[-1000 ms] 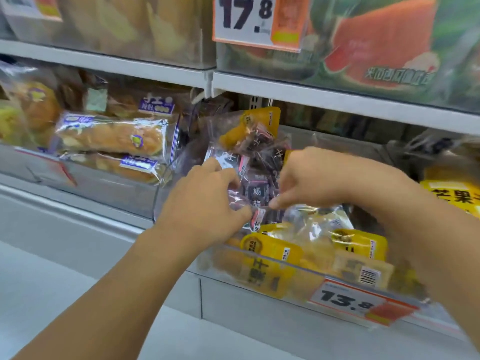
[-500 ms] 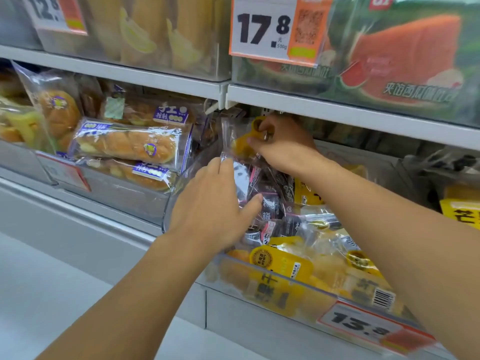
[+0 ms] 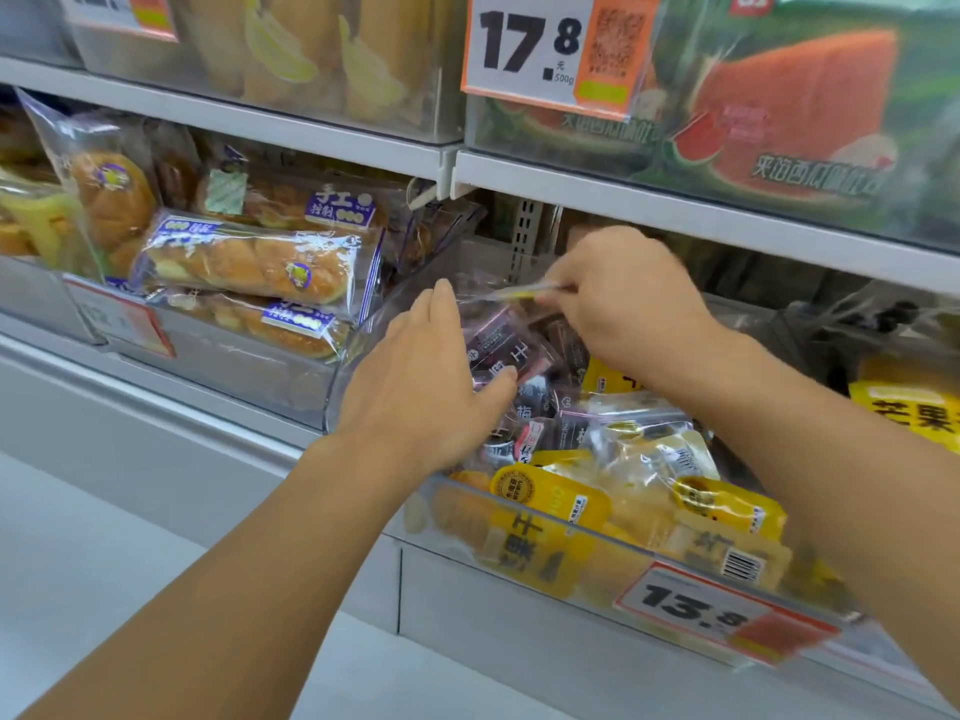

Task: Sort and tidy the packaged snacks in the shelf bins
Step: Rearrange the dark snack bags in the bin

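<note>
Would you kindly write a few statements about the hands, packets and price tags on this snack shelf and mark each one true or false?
1. The right hand pinches a clear packet above the bin. True.
2. The left hand grips a bread loaf. False: it lies with straight fingers on the dark packets; the loaf sits in the neighbouring bin to the left.
3. The price tag on the front of this bin reads 13.8. True.
4. The yellow packets lie at the back of the bin. False: they lie at the front, the dark ones behind.
</note>
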{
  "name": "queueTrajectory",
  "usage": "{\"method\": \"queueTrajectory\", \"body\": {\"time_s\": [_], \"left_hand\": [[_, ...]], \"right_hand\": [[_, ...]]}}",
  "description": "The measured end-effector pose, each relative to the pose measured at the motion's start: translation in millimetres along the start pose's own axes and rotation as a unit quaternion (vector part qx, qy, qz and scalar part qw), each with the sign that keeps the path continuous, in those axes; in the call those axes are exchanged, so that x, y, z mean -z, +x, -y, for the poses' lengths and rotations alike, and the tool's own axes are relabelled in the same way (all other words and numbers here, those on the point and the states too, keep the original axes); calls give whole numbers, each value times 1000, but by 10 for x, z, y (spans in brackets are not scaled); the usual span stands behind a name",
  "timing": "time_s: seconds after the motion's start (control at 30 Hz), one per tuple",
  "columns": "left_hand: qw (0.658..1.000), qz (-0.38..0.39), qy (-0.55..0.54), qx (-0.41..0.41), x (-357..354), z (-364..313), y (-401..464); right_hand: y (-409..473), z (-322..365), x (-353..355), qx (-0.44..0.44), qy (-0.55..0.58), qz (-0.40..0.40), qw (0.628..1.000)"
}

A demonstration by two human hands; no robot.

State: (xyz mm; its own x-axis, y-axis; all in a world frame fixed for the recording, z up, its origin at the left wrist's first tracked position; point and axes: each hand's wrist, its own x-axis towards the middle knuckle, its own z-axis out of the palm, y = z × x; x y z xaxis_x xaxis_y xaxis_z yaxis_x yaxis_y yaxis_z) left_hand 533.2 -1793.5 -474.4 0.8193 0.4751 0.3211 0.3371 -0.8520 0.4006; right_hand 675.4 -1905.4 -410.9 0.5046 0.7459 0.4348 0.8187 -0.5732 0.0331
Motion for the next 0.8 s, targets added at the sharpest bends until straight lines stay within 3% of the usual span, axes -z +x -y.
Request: {"method": "queueTrajectory", "body": {"time_s": [0.2,0.23,0.33,0.4,0.5,0.57,0.67,0.8], "left_hand": [[999,25,11,-28,-5,14,-1],[999,24,8,-29,4,21,6],[1000,19,14,-14,16,30,17],[999,15,37,-10,0,20,11],[999,-21,-6,-26,11,-86,-25],[999,-13,-16,-42,15,-174,-59],[997,35,42,-55,-38,-241,-89],[997,60,41,-36,-66,-191,-68]], "right_hand": [[-1062,-168,467,89,-95,-50,990],[-1182,-142,477,77,-110,-6,991],[-1341,-85,488,24,-150,254,955],[-1342,-181,549,21,-71,344,936],[-1007,-304,631,-2,74,264,962],[-696,-365,465,-42,60,181,981],[-399,-397,167,-111,10,209,972],[-472,-343,223,-76,-43,204,975]]}}
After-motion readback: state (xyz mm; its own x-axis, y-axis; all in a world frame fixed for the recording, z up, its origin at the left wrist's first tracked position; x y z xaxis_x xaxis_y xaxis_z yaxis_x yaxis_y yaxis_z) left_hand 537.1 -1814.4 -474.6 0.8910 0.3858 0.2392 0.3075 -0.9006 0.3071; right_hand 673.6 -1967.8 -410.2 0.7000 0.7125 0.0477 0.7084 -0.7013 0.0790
